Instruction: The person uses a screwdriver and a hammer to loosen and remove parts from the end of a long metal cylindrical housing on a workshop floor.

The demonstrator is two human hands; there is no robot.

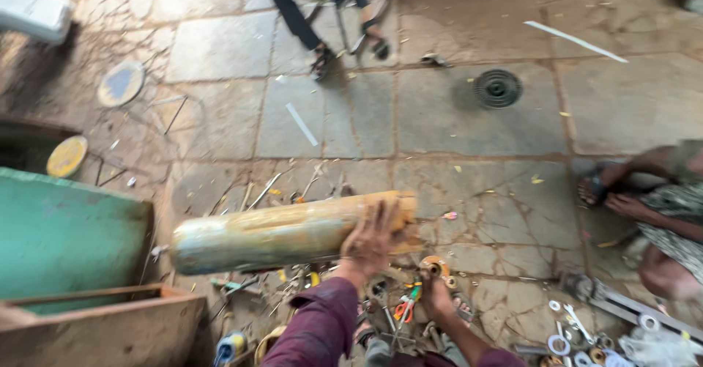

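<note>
My left hand (370,244), in a maroon sleeve, presses its fingers against the right end of a long rusty yellow-grey cylinder (278,234). It holds the cylinder roughly level above the floor. My right hand (439,297) reaches down lower, among scattered tools just below an orange ring-shaped part (436,267). Its fingers are hidden, so its grip is unclear. Pliers with red and green handles (405,310) lie beside it.
A green box (66,235) and a wooden crate (110,330) stand at the left. A seated person's feet (611,195) are at the right, and a walking person's legs (322,41) are at the top. A round black grate (496,87), metal rods and washers (560,345) lie on the stone floor.
</note>
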